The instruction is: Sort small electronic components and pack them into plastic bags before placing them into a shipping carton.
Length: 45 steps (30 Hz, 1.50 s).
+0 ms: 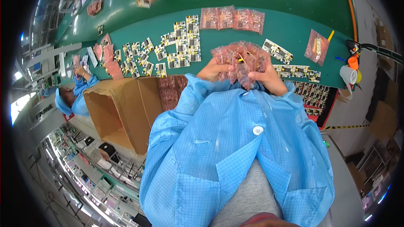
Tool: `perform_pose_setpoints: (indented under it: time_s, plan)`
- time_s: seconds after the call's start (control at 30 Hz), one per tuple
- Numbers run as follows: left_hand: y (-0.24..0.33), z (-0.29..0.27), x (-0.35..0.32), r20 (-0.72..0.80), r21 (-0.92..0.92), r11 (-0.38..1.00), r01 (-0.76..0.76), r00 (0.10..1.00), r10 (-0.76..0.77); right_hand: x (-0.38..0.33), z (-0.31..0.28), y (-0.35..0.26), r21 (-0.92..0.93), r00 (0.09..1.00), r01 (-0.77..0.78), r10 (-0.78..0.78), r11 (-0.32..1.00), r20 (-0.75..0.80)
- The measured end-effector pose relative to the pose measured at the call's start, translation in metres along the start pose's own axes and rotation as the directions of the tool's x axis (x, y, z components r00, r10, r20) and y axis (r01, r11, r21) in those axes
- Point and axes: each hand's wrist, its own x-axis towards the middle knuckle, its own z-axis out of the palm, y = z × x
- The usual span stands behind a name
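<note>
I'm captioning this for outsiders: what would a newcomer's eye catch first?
Most striking is the bright blue coat, filling the lower middle. Above it, the left hand and right hand hold pink bubble-wrap pouches at the green table. A big cardboard box sits to the left.

An electronics assembly workshop: beyond the person's fingers (224, 68) stretches a green bench (290, 21); left of them lie circuit boards (193, 38) and, farther left, a blue-capped co-worker (81, 106) sits or stands.

It's a light-blue work coat (195, 136), finely checked all over! White button (258, 130) at the front, pointed lapels (236, 166), grey shirt (248, 191) beneath.
</note>
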Motion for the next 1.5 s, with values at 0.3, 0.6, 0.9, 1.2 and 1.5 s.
perform_pose_setpoints:
  time_s: [0.3, 0.6, 0.9, 1.2, 1.5]
  plan:
    - [-0.025, 0.028, -0.109, -0.186, 0.054, 0.996, 0.071, 0.981, -0.06, -0.034, 0.033, 0.041, -0.085, 0.933, -0.159, 0.178, 0.984, 0.312]
    - [-0.055, 0.041, -0.162, -0.396, 0.012, 0.998, -0.059, 0.917, 0.059, -0.059, 0.058, 0.058, 0.047, 0.943, -0.23, 0.21, 0.972, 0.258]
    - [-0.107, 0.039, -0.242, -0.361, 0.19, 0.963, -0.193, 0.898, 0.251, -0.113, 0.107, 0.097, -0.1, 0.948, -0.146, 0.168, 0.984, 0.27]
    - [-0.183, 0.05, -0.36, -0.394, 0.038, 0.923, -0.384, 0.843, 0.367, -0.192, 0.169, 0.128, -0.234, 0.853, -0.159, 0.253, 0.959, 0.456]
    - [-0.23, 0.051, -0.43, -0.368, 0.267, 0.849, -0.457, 0.766, 0.528, -0.227, 0.218, 0.146, -0.274, 0.686, -0.279, 0.391, 0.92, 0.614]
